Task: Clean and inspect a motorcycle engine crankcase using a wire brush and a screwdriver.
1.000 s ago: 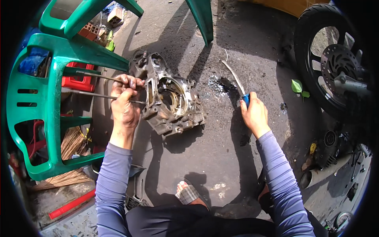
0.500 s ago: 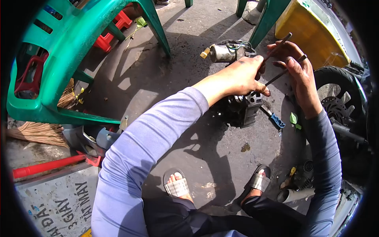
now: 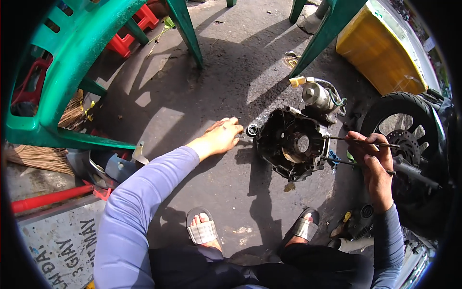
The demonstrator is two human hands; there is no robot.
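Note:
A dark, greasy engine crankcase (image 3: 291, 166) lies on the ground with its hollow side facing up. Two long thin stud rods (image 3: 342, 138) stick out from its right side. My right hand (image 3: 375, 161) is closed around these rods near their outer ends. Attached at the top of the casing is a silvery cylindrical motor (image 3: 316, 94) with wires and a yellow connector plug (image 3: 297, 81). Left of the casing, apart from it, my left hand (image 3: 221, 136) hovers low with fingers loosely bent and nothing visible in them. Close to its fingertips sits a small round metal ring (image 3: 252, 129).
A green plastic chair (image 3: 67, 91) stands at left above a straw broom (image 3: 41, 158). A yellow box (image 3: 380, 50) and a motorcycle wheel (image 3: 402, 120) are on the right. A blue-handled tool (image 3: 333, 159) lies partly behind the casing. Loose parts (image 3: 358, 224) lie near my right foot.
The crankcase has turned so its hollow side shows. My left hand has left the rods and moved left. The right hand has come lower, gripping the rods, which now point right.

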